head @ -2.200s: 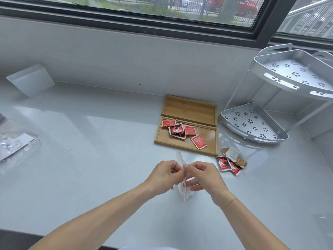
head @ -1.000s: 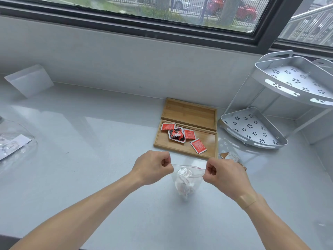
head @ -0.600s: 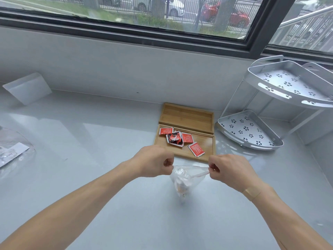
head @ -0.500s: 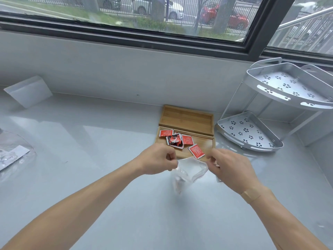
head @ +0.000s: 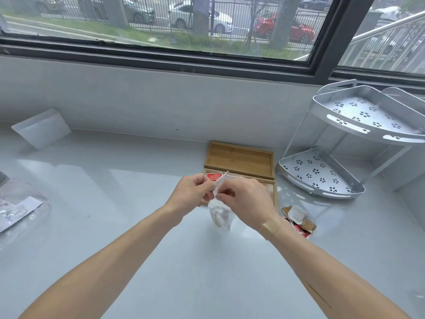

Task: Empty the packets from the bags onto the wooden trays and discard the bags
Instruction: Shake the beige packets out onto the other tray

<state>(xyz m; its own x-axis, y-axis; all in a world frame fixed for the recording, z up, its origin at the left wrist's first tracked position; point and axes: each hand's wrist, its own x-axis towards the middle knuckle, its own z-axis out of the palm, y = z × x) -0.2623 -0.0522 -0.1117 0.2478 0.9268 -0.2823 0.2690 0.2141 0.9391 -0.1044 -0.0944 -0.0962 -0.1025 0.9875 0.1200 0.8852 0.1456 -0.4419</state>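
Both the left hand and right hand pinch the mouth of a thin, floppy, lightweight clear bag, best gripped at its rim, wooden trays at twelve o'clock.

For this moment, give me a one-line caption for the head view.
Both hands, left hand and right hand, grip the top of a clear bag of packets above the counter, before two wooden trays.

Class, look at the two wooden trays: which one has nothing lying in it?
The far tray, the one nearer the window wall, shows only bare wood. The near tray, partly hidden behind the hands, holds a red packet.
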